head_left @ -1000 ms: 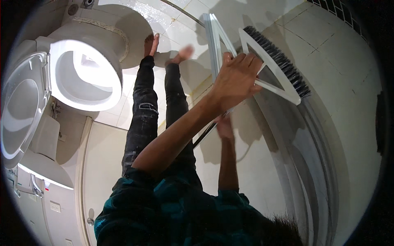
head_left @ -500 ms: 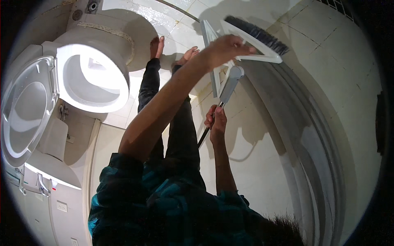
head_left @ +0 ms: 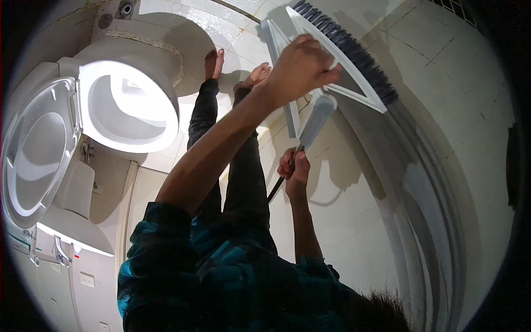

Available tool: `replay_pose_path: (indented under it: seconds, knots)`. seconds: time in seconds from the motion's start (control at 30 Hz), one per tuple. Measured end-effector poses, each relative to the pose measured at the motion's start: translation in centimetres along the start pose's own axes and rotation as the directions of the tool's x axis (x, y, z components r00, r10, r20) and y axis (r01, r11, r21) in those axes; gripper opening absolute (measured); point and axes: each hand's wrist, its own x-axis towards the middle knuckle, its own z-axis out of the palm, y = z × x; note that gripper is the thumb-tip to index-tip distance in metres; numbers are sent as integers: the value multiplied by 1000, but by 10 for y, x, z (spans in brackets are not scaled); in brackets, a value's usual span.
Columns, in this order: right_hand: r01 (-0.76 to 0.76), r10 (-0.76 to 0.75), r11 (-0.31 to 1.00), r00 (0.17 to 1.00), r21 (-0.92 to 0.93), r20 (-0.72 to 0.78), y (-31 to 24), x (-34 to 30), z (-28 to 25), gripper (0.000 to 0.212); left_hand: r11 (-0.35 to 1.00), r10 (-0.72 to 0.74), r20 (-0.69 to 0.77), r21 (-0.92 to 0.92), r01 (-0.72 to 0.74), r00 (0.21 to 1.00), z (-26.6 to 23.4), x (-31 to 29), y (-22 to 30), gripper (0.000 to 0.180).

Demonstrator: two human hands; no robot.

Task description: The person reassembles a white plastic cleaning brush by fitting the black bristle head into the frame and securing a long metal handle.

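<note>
A floor brush with a white triangular frame (head_left: 354, 83) is held up in front of me. Stiff dark grey bristles (head_left: 354, 50) line its right edge, and a second white and grey blade-like bar (head_left: 276, 50) runs along its left. Just below the grey joint (head_left: 319, 119), my right hand (head_left: 296, 170) is wrapped round the dark pole. My left hand (head_left: 304, 69) is over the middle of the brush head, fingers curled closed and thumb pointing right. Whatever lies between those fingers is hidden.
To the left stands a white toilet (head_left: 130, 105) with its lid (head_left: 41, 149) raised. Behind it are a washbasin (head_left: 77, 229) and a tap. A grey wall-like panel (head_left: 398, 166) curves down the right. My bare feet (head_left: 215, 61) are on wet tiles.
The brush head has tilted, so its bristled side spreads wider and reaches farther up and right. My left hand has shifted slightly left and curled tighter. My right hand keeps its grip on the pole.
</note>
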Motion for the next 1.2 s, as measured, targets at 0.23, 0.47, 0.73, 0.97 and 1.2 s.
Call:
replay_pose_path:
  seconds: [0.23, 0.47, 0.73, 0.97, 1.2]
  knots:
    - [126, -127, 991, 992, -35, -23, -3, -12, 5, 49, 1000, 19, -182, 11, -17, 983, -14, -1, 42, 28]
    - [125, -125, 992, 992, -7, 9, -8, -16, 8, 49, 1000, 7, -273, -8, -10, 962, -15, -2, 48, 25]
    - [129, -130, 991, 991, -19, -29, -12, -16, 15, 50, 999, -23, -257, 41, 35, 966, -15, 1, 48, 19]
    - [116, -116, 993, 992, 8, -48, -18, -14, 18, 48, 999, 27, -211, 49, -17, 977, -19, 5, 41, 25]
    - [99, -100, 994, 994, -39, -36, -26, -20, 17, 54, 990, 126, -195, 81, -112, 973, -18, 16, 46, 24]
